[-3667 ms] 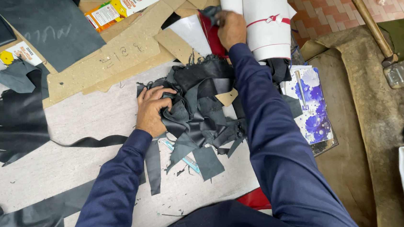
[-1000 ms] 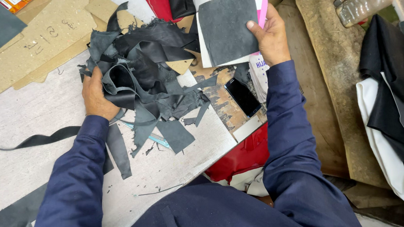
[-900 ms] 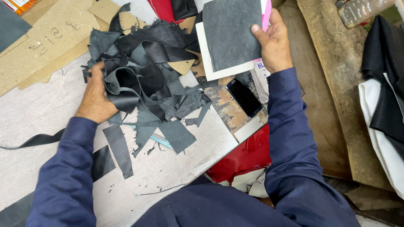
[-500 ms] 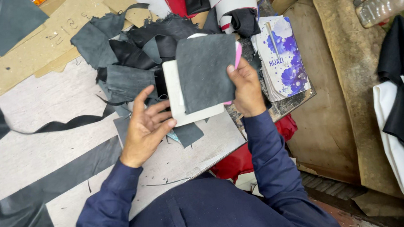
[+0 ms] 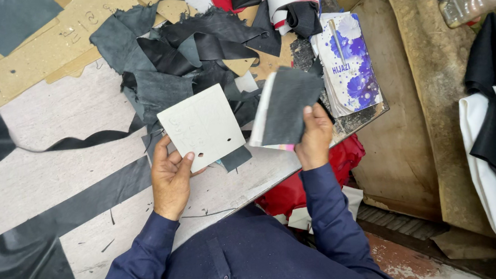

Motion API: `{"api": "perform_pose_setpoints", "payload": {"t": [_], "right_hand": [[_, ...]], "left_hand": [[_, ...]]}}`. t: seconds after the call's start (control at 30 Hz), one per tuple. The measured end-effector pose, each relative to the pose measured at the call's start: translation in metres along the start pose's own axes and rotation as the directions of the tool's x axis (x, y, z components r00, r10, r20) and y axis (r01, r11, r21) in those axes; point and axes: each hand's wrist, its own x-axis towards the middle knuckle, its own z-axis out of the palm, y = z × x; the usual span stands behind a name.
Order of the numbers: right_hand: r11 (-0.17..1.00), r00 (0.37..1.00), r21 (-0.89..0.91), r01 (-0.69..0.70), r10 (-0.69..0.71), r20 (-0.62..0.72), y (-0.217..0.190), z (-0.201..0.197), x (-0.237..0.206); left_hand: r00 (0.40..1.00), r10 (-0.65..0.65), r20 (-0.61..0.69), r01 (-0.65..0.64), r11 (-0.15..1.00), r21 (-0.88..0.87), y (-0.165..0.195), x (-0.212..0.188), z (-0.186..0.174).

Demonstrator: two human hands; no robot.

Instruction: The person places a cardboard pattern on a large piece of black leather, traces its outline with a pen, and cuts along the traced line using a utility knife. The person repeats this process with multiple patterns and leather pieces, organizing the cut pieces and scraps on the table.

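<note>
One white card [image 5: 202, 125] in left hand [image 5: 170, 178], one grey leather piece [image 5: 287, 107] in right hand [image 5: 314, 139].

Both arms in dark blue sleeves, reaching forward from body, elbows bent. Left hand [image 5: 170, 176] palm down, back of hand up, fingers and thumb closed in pinch at front. Right hand [image 5: 314, 138] raised a little higher, fingers curled in grip, thumb pointing up and pressed flat. Hands apart, not touching.
</note>
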Motion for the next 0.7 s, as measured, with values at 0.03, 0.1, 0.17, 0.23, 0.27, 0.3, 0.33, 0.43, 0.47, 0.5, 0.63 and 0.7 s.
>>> {"api": "perform_pose_setpoints", "payload": {"t": [0.03, 0.1, 0.17, 0.23, 0.27, 0.3, 0.33, 0.43, 0.47, 0.5, 0.63, 0.7], "right_hand": [[1.0, 1.0, 0.015, 0.012, -0.012, -0.016, -0.005, -0.01, 0.001], [1.0, 0.997, -0.006, 0.006, -0.007, -0.071, -0.015, -0.026, -0.001], [0.998, 0.999, 0.058, -0.007, 0.009, -0.031, -0.021, -0.031, -0.004], [0.996, 0.999, 0.085, -0.03, 0.032, -0.027, -0.025, -0.032, -0.009], [0.995, 0.998, 0.083, -0.046, 0.049, -0.033, -0.024, -0.029, -0.013], [0.995, 0.997, 0.08, -0.058, 0.062, -0.041, -0.022, -0.025, -0.016], [0.997, 0.999, 0.064, -0.037, 0.035, 0.023, -0.019, -0.02, -0.021], [0.996, 0.991, -0.085, 0.014, -0.003, 0.135, 0.004, 0.006, -0.045], [0.979, 0.992, -0.202, 0.013, 0.013, 0.128, 0.017, 0.021, -0.057], [0.953, 0.99, -0.303, 0.03, 0.012, 0.138, 0.029, 0.038, -0.068], [0.883, 0.942, -0.469, -0.036, 0.187, 0.279, 0.043, 0.087, -0.101], [0.852, 0.901, -0.519, -0.066, 0.274, 0.335, 0.032, 0.102, -0.106]], "left_hand": [[1.0, 0.025, 0.003, -0.025, 1.0, -0.006, -0.001, -0.002, -0.003], [0.998, 0.052, 0.033, -0.052, 0.999, -0.006, -0.005, -0.003, -0.007], [0.997, 0.076, 0.031, -0.075, 0.997, -0.019, -0.009, -0.004, -0.01], [0.996, 0.078, 0.04, -0.076, 0.996, -0.046, -0.013, -0.005, -0.011], [0.995, 0.084, 0.045, -0.081, 0.995, -0.055, -0.014, -0.006, -0.011], [0.994, 0.09, 0.054, -0.087, 0.994, -0.066, -0.014, -0.008, -0.011], [0.993, 0.097, 0.071, -0.091, 0.993, -0.079, -0.014, -0.01, -0.01], [0.992, 0.046, 0.12, -0.032, 0.993, -0.117, -0.013, -0.023, -0.01], [0.994, -0.038, 0.098, 0.054, 0.985, -0.166, -0.013, -0.027, -0.01], [0.989, -0.124, 0.079, 0.138, 0.967, -0.216, -0.013, -0.032, -0.009], [0.994, 0.087, -0.069, -0.083, 0.994, 0.065, -0.016, -0.048, -0.015], [0.99, 0.082, -0.116, -0.079, 0.997, 0.027, -0.015, -0.055, -0.029]]}}
